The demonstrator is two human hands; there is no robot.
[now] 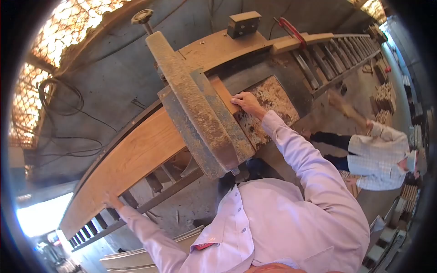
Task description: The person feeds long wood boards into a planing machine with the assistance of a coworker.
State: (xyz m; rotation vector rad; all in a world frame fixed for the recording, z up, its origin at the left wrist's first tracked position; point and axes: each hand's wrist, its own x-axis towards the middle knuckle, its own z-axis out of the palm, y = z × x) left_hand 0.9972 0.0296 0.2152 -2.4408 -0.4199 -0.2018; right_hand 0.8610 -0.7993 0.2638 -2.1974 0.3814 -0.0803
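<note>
A long, wide wooden board runs under the dusty machine head, and a short stretch of wood shows on its other side. My left hand rests at the board's near edge on the left, its slightly blurred fingers spread on the surface. On the right, my right hand has its fingers closed on the edge of the wood beside the machine head. A metal surface strewn with wood chips lies next to that hand.
A red clamp holds a curved wooden guide near the roller table. A black block sits behind the machine. Cables hang at the left. Another person in a light checked shirt is at the right, near stacked wood.
</note>
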